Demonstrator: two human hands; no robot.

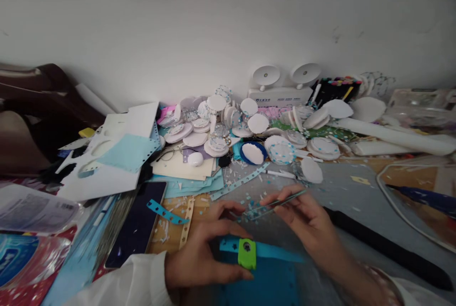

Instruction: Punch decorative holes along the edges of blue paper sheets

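Note:
My left hand [199,253] is closed around a small lime-green craft punch [247,259], with the thumb at its near side and a finger at its far side. A bright blue paper strip [274,252] with star-shaped holes at its left end runs through the punch. Below it lies a larger blue sheet [260,284]. My right hand [306,220] pinches thin metal tweezers [272,205], whose tips point left toward my left fingertips. Tiny blue and white paper bits [245,199] are scattered around the tips; whether the tweezers hold one is too small to tell.
Behind the hands is a pile of white paper discs [217,144]. A dark phone [137,225] and punched strips [167,212] lie at the left, beside white boards [107,173]. At the right are a black-handled tool [388,246], a blue glue gun [423,199] and its white cable [392,215].

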